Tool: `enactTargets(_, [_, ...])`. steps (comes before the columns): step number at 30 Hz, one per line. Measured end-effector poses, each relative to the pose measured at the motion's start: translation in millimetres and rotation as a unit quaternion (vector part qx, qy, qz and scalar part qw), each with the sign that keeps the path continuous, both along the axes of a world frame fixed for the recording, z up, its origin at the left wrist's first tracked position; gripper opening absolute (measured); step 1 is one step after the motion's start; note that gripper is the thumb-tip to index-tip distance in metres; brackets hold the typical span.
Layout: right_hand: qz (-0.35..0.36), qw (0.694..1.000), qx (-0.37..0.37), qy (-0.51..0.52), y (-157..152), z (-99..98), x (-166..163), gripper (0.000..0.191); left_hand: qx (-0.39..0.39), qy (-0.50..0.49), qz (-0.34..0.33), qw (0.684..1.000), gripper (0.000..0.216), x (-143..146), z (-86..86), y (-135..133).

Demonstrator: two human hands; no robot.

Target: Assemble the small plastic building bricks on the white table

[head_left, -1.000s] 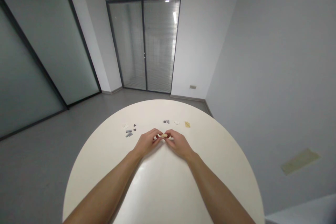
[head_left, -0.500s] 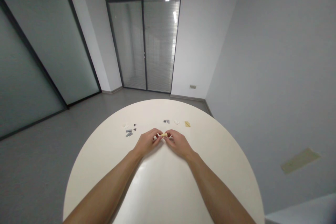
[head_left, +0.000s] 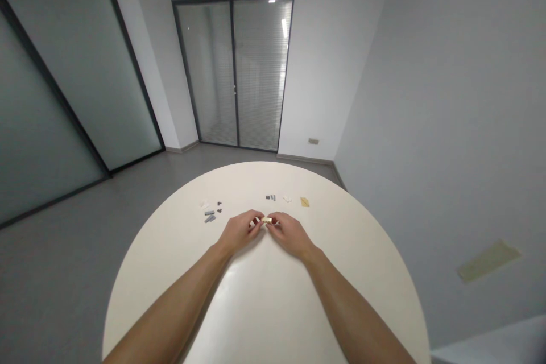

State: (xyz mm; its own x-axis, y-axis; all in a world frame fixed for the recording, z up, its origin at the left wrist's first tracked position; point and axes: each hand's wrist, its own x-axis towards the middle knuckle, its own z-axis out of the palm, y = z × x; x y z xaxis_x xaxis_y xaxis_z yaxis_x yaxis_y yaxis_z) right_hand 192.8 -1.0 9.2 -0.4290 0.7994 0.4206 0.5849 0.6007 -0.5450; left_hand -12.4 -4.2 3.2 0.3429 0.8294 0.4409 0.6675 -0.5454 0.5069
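Between the fingertips of both hands is a small pale-yellow block (head_left: pixel 267 220), too small for me to tell its exact kind. My left hand (head_left: pixel 242 231) pinches it from the left, thumb and fingers closed. From the right, my right hand (head_left: pixel 289 233) grips the other end in the same way. The fingers cover part of the block. Just beyond the hands lie small dark and grey pieces (head_left: pixel 270 198), some white pieces (head_left: pixel 287 199) and a flat tan piece (head_left: pixel 304 202).
The hands are over a round white table (head_left: pixel 264 307). To the left lie grey bar-shaped pieces (head_left: pixel 209 213), small black pieces (head_left: pixel 219 210) and white pieces (head_left: pixel 205 204). A glass door (head_left: pixel 236 74) stands beyond the table, and a wall (head_left: pixel 447 125) rises on the right.
Hardly anything differs. The yellow block has turned slightly between the fingertips, and both hands stay in the same place.
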Motion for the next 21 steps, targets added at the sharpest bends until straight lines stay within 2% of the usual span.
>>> enactTargets(21, [-0.008, 1.0, 0.007, -0.002, 0.6, -0.6, -0.2, 0.018, 0.008, -0.016, -0.006, 1.0, 0.018, 0.2, 0.9, -1.7])
